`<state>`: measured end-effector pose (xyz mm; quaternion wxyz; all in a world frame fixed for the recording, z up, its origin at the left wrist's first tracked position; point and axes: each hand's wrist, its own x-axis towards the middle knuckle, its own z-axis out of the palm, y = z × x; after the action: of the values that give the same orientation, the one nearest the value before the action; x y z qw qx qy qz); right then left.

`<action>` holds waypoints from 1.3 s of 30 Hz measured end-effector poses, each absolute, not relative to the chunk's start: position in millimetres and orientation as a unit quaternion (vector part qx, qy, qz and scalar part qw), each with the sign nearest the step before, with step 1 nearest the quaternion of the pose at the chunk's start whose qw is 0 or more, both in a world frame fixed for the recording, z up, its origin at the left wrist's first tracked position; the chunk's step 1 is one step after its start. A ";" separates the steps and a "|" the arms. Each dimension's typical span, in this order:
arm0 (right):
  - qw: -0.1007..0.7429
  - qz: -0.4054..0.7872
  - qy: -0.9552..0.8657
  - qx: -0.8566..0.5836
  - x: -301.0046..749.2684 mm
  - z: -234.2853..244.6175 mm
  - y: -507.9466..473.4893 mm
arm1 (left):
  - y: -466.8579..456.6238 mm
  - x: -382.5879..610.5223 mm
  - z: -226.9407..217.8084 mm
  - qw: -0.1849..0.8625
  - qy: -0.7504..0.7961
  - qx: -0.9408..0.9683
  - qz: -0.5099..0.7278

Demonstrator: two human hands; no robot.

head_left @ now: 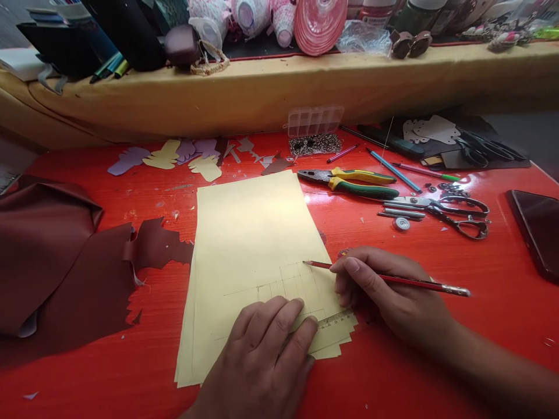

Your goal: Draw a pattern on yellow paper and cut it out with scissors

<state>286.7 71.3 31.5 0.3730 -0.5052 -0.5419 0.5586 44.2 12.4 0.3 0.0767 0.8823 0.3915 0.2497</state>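
Right hand (pixel 379 288) pinches the light pencil (pixel 414 280); left hand (pixel 257 355) lies flat, pinning the ruler (pixel 336 320) on limp paper (pixel 248 244); lift paper by its edges.

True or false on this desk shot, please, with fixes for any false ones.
The right hand holds a pencil. True.
The left hand grips scissors. False: it presses on the yellow paper, beside a small ruler.
The pliers lie right of the yellow paper. True.
The brown sheet lies right of the yellow paper. False: it lies to the left.
A dark phone lies near the desk's right edge. True.
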 end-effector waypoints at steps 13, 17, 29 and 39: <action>0.406 0.572 -0.501 -0.506 288.5 27.8 68.9 | 12.3 45.5 0.0 0.090 0.387 0.880 0.261; 0.401 0.575 -0.501 -0.507 288.9 27.8 68.4 | 12.9 45.1 -1.0 0.094 0.388 0.879 0.261; 0.392 0.575 -0.515 -0.500 288.0 29.6 69.6 | 12.4 43.9 -0.6 0.092 0.384 0.882 0.256; 0.387 0.577 -0.511 -0.506 286.5 30.0 70.4 | 9.0 43.0 -4.2 0.087 0.385 0.882 0.258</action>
<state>286.5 70.4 30.0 0.3870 -0.5059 -0.5107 0.5774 43.0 9.0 -4.2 0.0871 0.8816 0.3854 0.2583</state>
